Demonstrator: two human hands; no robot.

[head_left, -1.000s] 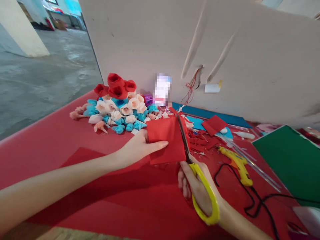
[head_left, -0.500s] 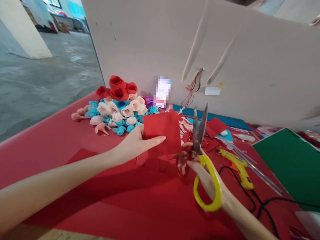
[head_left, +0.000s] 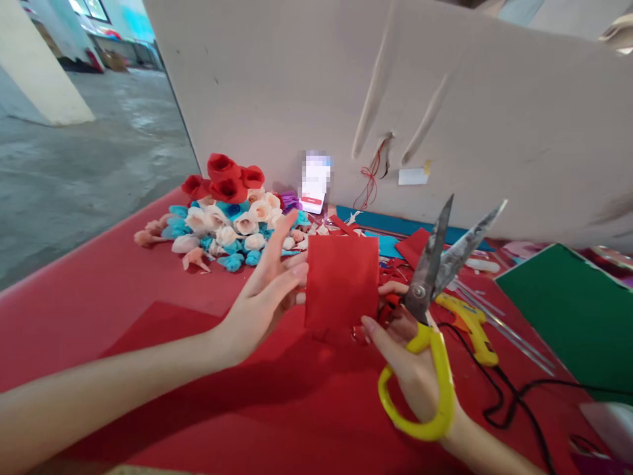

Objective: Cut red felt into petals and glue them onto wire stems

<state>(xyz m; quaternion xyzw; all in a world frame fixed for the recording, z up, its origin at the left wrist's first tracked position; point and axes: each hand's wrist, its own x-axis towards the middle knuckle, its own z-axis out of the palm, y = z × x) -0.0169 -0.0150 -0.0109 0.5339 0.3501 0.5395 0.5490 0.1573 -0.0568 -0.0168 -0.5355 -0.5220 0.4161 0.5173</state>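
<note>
A square of red paper (head_left: pixel 342 282), apparently crepe paper, is held up over the table. My right hand (head_left: pixel 415 379) pinches its lower right part between thumb and fingers. The same hand carries scissors (head_left: pixel 419 293) with yellow handles; their blades stand apart and point up and away to the right. At the paper's left edge is my left hand (head_left: pixel 264 290), its fingers stretched and spread and its thumb tip by the edge. Whether the thumb touches the paper, I cannot tell. A larger red sheet (head_left: pixel 163 330) lies beneath on the red table.
Red, white and blue paper flowers (head_left: pixel 227 218) are heaped at the back left. A lit phone (head_left: pixel 315 181) leans against the pale board. To the right lie a yellow glue gun (head_left: pixel 469 326) with a black cord, clear sticks (head_left: pixel 509 330) and a green board (head_left: pixel 568 316).
My left hand has loosened its grip on the red paper, its fingers now spread at the left edge. My right hand now pinches the paper, which has shifted right. The scissors have tilted to the right.
</note>
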